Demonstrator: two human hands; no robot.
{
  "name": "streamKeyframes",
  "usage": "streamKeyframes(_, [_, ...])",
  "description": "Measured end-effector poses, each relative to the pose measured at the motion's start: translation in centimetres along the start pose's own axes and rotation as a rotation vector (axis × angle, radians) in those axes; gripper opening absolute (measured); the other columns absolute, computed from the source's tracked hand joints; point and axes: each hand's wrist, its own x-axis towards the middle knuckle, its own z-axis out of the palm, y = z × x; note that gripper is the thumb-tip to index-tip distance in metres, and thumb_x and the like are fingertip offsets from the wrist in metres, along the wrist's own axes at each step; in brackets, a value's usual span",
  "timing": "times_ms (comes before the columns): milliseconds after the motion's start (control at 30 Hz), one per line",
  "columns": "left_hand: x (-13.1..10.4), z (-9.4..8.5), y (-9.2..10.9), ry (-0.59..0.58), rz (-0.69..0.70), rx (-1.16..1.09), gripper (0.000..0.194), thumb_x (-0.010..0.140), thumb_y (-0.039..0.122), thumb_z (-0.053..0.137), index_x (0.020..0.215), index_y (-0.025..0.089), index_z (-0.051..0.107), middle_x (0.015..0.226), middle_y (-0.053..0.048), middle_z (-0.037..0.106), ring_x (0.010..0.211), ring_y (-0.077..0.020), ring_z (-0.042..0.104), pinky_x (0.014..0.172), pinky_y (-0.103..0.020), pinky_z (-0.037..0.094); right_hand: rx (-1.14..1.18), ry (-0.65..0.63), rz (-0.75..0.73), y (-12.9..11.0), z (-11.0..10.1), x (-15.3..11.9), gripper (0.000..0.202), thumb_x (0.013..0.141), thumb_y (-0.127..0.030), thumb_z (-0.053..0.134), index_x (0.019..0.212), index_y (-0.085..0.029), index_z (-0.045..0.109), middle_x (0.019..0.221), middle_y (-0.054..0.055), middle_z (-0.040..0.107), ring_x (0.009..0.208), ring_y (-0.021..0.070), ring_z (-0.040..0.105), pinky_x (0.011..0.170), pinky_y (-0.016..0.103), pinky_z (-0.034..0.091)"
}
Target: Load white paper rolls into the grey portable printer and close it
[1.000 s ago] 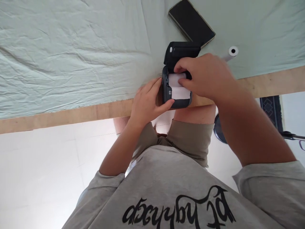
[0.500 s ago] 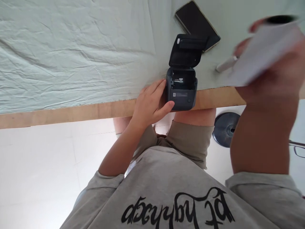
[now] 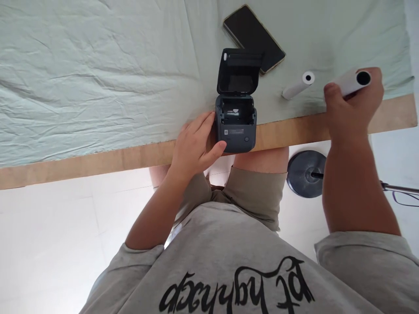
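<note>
A small dark label printer [image 3: 236, 141] sits at the table's front edge with its lid [image 3: 238, 72] raised, so its inner bay shows. Against the printer's left side rests my left hand [image 3: 196, 144], fingers stretched out and thumb touching the front left corner. Off to the right, my right hand [image 3: 355, 104] is closed around a white paper roll [image 3: 347, 85] with a dark hollow core facing up. A thinner white paper roll [image 3: 296, 88] stands on the cloth between the printer and my right hand.
A dark phone [image 3: 257, 37] lies behind the printer, partly covered by the raised lid. Pale green cloth [image 3: 98, 78] covers the table, whose wooden edge [image 3: 131, 157] runs along the front. Below, a round black base [image 3: 303, 174] stands on the floor.
My right hand has come down and turned the paper roll, so its core now faces me. The thinner roll is now in full view. My left hand stays at the printer.
</note>
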Motion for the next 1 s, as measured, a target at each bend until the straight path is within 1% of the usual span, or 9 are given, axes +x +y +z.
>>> streamKeyframes(100, [0.1, 0.0, 0.1, 0.008, 0.0, 0.003, 0.088, 0.097, 0.078, 0.015, 0.149, 0.016, 0.049, 0.15, -0.017, 0.056, 0.136, -0.0338, 0.056, 0.11, -0.046, 0.043, -0.124, 0.031, -0.007, -0.7, 0.2, 0.2, 0.044, 0.066, -0.013, 0.072, 0.099, -0.028, 0.048, 0.105, 0.008, 0.067, 0.093, 0.0235, 0.065, 0.082, 0.041, 0.048])
streamKeyframes(233, [0.1, 0.0, 0.2, 0.013, -0.005, -0.003, 0.085, 0.097, 0.078, 0.016, 0.149, 0.018, 0.049, 0.15, -0.016, 0.057, 0.134, -0.0335, 0.057, 0.11, -0.047, 0.044, -0.21, -0.069, 0.043, -0.8, 0.5, -0.2, 0.057, 0.069, -0.014, 0.073, 0.12, -0.028, 0.053, 0.1, 0.008, 0.069, 0.094, 0.0266, 0.065, 0.091, 0.045, 0.048])
streamKeyframes(300, [0.1, -0.1, 0.2, 0.013, -0.005, -0.004, 0.085, 0.098, 0.077, 0.016, 0.149, 0.018, 0.049, 0.149, -0.016, 0.057, 0.134, -0.0334, 0.057, 0.109, -0.047, 0.044, -0.167, -0.015, -0.072, -0.9, 0.3, -0.7, 0.06, 0.067, -0.01, 0.071, 0.122, -0.026, 0.055, 0.108, 0.011, 0.069, 0.103, 0.0282, 0.065, 0.097, 0.047, 0.048])
streamKeyframes(400, [0.1, -0.1, 0.3, 0.009, -0.001, 0.007, 0.084, 0.098, 0.077, 0.015, 0.149, 0.019, 0.049, 0.149, -0.015, 0.057, 0.134, -0.0324, 0.057, 0.11, -0.045, 0.044, -0.077, 0.114, -0.376, -2.1, -0.1, -1.7, 0.053, 0.066, -0.007, 0.066, 0.117, -0.021, 0.061, 0.119, 0.015, 0.064, 0.115, 0.0293, 0.062, 0.106, 0.047, 0.047])
streamKeyframes(467, [0.1, 0.0, 0.2, 0.01, 0.001, 0.014, 0.084, 0.098, 0.077, 0.016, 0.149, 0.019, 0.049, 0.15, -0.015, 0.057, 0.135, -0.0322, 0.056, 0.11, -0.045, 0.044, -0.084, 0.075, -0.478, -3.6, -0.1, -2.4, 0.048, 0.072, -0.011, 0.064, 0.12, -0.016, 0.062, 0.118, 0.018, 0.065, 0.115, 0.0309, 0.062, 0.105, 0.049, 0.049])
streamKeyframes(567, [0.1, 0.0, 0.1, 0.019, -0.004, 0.017, 0.084, 0.098, 0.077, 0.017, 0.148, 0.019, 0.05, 0.149, -0.016, 0.057, 0.135, -0.0331, 0.056, 0.11, -0.046, 0.044, -0.147, -0.089, -0.394, -6.2, 0.8, -3.2, 0.049, 0.078, -0.015, 0.066, 0.126, -0.016, 0.058, 0.127, 0.019, 0.065, 0.123, 0.0326, 0.061, 0.105, 0.05, 0.049])
streamKeyframes(667, [0.1, 0.1, 0.0, 0.017, 0.001, 0.02, 0.083, 0.098, 0.076, 0.018, 0.148, 0.019, 0.05, 0.149, -0.016, 0.057, 0.135, -0.0332, 0.056, 0.11, -0.046, 0.045, -0.169, -0.166, -0.254, -7.8, 2.1, -3.3, 0.053, 0.078, -0.012, 0.065, 0.13, -0.019, 0.053, 0.137, 0.019, 0.059, 0.132, 0.0316, 0.054, 0.112, 0.048, 0.043])
streamKeyframes(833, [0.1, 0.2, 0.0, 0.017, -0.002, 0.036, 0.086, 0.098, 0.076, 0.017, 0.146, 0.014, 0.051, 0.148, -0.018, 0.058, 0.135, -0.0335, 0.057, 0.109, -0.046, 0.046, -0.196, -0.244, -0.128, -7.3, 4.1, -3.0, 0.056, 0.08, -0.007, 0.057, 0.135, -0.018, 0.05, 0.148, 0.022, 0.046, 0.142, 0.0315, 0.042, 0.121, 0.05, 0.032])
streamKeyframes(1000, [0.1, 0.1, 0.0, 0.008, -0.005, 0.037, 0.079, 0.099, 0.072, 0.022, 0.147, 0.015, 0.049, 0.149, -0.017, 0.057, 0.135, -0.0335, 0.056, 0.111, -0.047, 0.044, -0.118, -0.297, -0.234, -6.9, 4.0, -4.6, 0.048, 0.087, -0.015, 0.052, 0.133, -0.028, 0.052, 0.128, 0.015, 0.059, 0.124, 0.0289, 0.053, 0.114, 0.051, 0.039])
